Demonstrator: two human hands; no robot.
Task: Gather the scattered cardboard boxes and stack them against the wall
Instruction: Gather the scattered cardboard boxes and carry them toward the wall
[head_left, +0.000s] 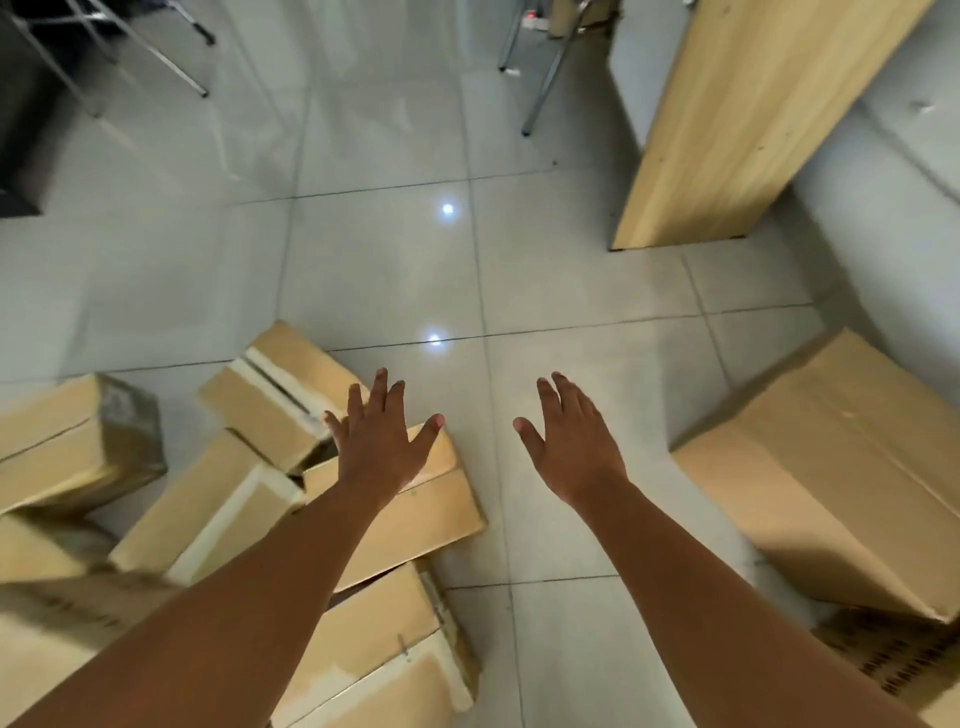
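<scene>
Several brown cardboard boxes lie jumbled on the tiled floor at the lower left. One taped box (275, 395) sits at the far end of the heap, and a flatter box (421, 514) lies just under my left arm. My left hand (376, 447) hovers over that heap, fingers spread, holding nothing. My right hand (574, 447) is stretched out over bare floor, also spread and empty. A large cardboard box (831, 467) rests on the right beside the grey wall (893, 197), on top of another box (893, 660).
A tall light-wood panel (743, 119) stands against the wall at the upper right. Metal chair legs (540, 78) are at the top centre, and more metal legs (156, 52) and a dark object stand at the top left. Grey floor tiles (395, 270) stretch ahead.
</scene>
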